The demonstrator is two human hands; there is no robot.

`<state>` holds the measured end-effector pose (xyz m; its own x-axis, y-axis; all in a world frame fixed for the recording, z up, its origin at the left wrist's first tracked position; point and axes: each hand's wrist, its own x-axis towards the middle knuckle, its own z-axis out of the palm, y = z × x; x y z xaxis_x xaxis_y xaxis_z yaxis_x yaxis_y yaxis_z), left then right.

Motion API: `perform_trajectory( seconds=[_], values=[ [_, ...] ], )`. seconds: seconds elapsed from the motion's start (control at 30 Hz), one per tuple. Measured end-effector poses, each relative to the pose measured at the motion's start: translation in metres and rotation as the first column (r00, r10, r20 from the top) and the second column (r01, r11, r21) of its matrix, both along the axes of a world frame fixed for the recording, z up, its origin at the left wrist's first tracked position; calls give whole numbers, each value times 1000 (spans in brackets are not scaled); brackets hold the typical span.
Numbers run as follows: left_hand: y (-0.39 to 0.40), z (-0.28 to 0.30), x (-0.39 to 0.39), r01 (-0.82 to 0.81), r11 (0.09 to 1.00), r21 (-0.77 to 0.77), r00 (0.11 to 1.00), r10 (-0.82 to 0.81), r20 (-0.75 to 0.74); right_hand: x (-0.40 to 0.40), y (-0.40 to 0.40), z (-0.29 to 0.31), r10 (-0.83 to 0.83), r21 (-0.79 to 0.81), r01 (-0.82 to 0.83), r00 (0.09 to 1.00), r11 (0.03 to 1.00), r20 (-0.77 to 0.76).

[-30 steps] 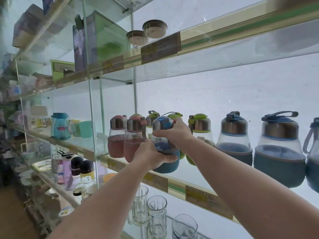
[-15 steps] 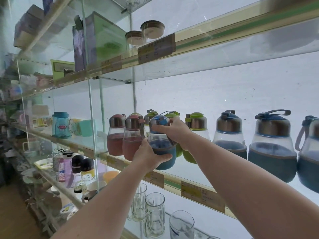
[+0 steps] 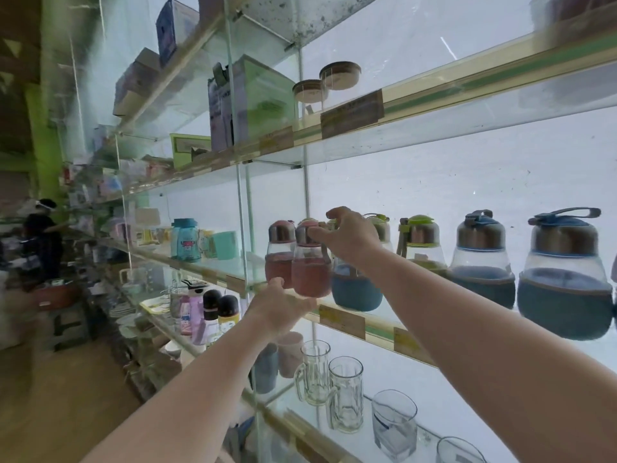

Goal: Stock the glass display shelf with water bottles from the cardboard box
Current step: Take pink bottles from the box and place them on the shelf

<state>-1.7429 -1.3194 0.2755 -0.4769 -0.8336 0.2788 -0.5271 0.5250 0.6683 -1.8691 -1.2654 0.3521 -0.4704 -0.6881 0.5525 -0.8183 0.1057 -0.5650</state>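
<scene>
Two bare arms reach to the glass shelf [image 3: 374,324], where the right hand [image 3: 350,238] pinches the steel cap of a pink water bottle [image 3: 310,262] and the left hand [image 3: 280,305], fingers loosely apart, touches its base beside a blue bottle [image 3: 355,289].

Strong backlight comes from the white panel [image 3: 467,182] behind the glass shelves [image 3: 434,125], leaving foreground items dim. The left side is dark and motion-blurred. Wide-angle distortion bends the shelf lines at the edges.

pink-sleeved bottles [image 3: 310,262] with pink caps, blue-sleeved bottles [image 3: 564,285] with steel collars, lime-green lids [image 3: 419,220], yellow shelf labels [image 3: 342,320].
</scene>
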Motion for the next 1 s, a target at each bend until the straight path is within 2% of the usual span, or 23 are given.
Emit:
perform_trajectory(
  seconds=[0.13,0.33,0.47,0.63,0.8,1.0],
  values=[
    [2,-17,61,-76,996,49,997,75,33,41,-6,-22,-43,-54,40,997,998,-62],
    [10,-52,141,-187,971,146,982,180,57,109,-9,-65,125,64,-123,992,990,-23],
    [19,-76,180,-266,945,189,964,259,58,157,-18,-106,255,142,-272,959,952,122],
    [29,-119,220,-374,887,269,924,381,29,201,-20,-159,357,195,-434,873,880,334],
    [35,-183,253,-478,768,426,854,520,19,220,-23,-236,337,353,-504,834,788,438],
    [44,-268,268,-532,604,593,802,585,124,220,-28,-324,271,508,-533,822,676,501]
  ],
)
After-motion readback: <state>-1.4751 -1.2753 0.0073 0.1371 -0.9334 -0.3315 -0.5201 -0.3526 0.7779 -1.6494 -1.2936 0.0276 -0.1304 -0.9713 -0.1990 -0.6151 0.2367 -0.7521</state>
